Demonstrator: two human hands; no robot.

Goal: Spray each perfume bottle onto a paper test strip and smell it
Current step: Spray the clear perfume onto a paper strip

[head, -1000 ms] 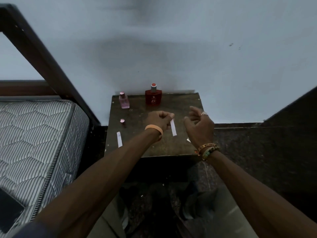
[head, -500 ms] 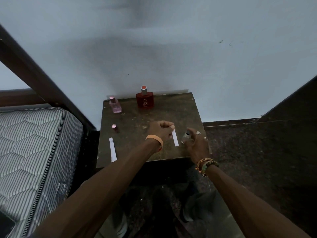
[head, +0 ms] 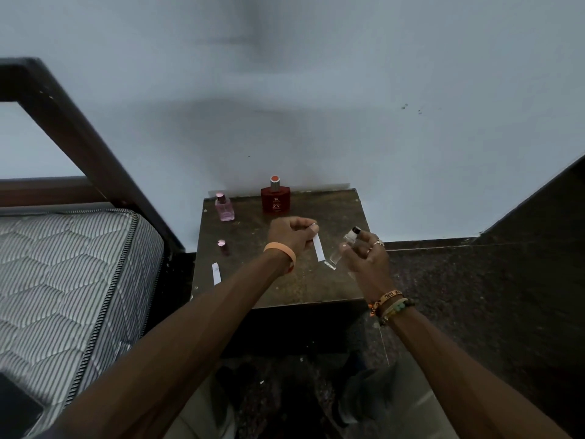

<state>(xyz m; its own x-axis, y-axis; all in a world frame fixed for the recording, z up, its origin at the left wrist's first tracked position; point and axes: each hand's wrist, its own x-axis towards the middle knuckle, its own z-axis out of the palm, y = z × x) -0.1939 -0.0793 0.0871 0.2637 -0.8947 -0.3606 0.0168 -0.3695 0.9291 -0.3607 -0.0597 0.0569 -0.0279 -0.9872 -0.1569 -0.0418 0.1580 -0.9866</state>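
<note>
Clear bottle (head: 343, 250), tilted, is gripped by the right hand (head: 367, 259) near the tabletop's (head: 285, 286) right edge. The left hand (head: 291, 231) pinches the strip (head: 318, 252). A misaimed spray would likely miss so narrow a target.

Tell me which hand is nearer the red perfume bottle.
Left. The left hand, pinching a paper strip, is just in front of the red bottle; the right hand, gripping a clear bottle, is farther right and closer to the camera.
</note>
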